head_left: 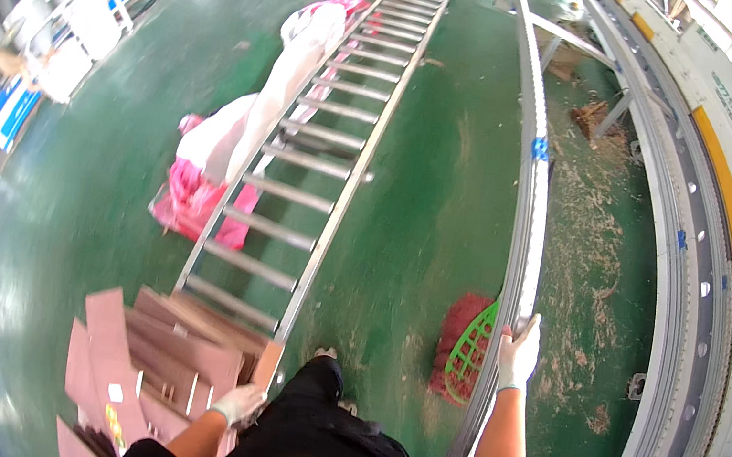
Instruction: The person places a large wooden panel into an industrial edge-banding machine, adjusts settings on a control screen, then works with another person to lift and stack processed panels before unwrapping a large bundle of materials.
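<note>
My left hand (pixel 238 404), in a pale glove, is at the lower end of a narrow tan board (pixel 268 365), its fingers curled at the edge and partly hidden. Beside it, brown flat panels (pixel 111 351) lie in an uneven stack. My right hand (pixel 517 353), also gloved, grips a long metal rail (pixel 523 245) that runs away from me on the right. A band of blue tape (pixel 540 148) is on this rail. Under it, a green plastic grid (pixel 468 354) lies over a reddish mat (pixel 460 317).
A long roller conveyor (pixel 274 230) stretches ahead, with pink and white sheeting (pixel 236 134) on its left. A metal machine frame (pixel 681 281) curves along the right side. Wood shavings (pixel 584 284) litter the green floor (pixel 427 210). Equipment (pixel 79 35) stands far left.
</note>
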`<state>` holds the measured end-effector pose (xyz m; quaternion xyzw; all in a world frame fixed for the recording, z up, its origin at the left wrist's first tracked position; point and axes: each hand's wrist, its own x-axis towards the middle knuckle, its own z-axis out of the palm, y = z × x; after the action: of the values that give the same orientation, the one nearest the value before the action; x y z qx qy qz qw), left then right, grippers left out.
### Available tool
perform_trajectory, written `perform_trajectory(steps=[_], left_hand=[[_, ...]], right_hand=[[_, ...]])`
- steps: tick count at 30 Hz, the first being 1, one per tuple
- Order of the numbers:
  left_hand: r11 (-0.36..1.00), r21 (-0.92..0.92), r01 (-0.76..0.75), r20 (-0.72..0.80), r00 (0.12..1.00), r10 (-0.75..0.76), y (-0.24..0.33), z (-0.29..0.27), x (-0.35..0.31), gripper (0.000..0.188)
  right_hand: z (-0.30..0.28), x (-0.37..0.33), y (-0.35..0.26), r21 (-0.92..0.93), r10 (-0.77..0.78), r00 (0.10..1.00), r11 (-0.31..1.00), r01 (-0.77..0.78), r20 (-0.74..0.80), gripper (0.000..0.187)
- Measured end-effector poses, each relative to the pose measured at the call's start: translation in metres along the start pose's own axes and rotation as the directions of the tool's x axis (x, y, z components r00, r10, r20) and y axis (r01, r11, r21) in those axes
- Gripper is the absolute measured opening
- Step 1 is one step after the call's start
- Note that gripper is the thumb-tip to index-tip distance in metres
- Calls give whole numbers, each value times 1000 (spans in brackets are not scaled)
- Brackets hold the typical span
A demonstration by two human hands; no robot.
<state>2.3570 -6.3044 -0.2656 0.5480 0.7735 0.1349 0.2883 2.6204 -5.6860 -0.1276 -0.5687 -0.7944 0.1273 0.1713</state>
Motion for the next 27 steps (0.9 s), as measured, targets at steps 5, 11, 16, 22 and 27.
perform_trajectory(steps=[5,11,16,22,27], left_hand=[[616,-267,741,492,654,-575,15,-72,137,34],[854,68,515,547,697,-464,-139,-97,298,63],[896,-143,421,121,906,-406,-151,-299,607,47],[840,-532,107,-175,957,-233,-50,-523,899,38],[958,-244,150,148,982,-116,-113,-547,1007,34]], right_hand=[[12,137,6,42,108,994,993,-108,11,83],[61,245,-53,10,270,952,962,-274,146,86],[64,321,-104,49,273,954,959,-281,124,84],[94,494,-158,-25,75,997,997,-76,-18,88],[176,685,-200,118,187,982,976,-182,-28,87]])
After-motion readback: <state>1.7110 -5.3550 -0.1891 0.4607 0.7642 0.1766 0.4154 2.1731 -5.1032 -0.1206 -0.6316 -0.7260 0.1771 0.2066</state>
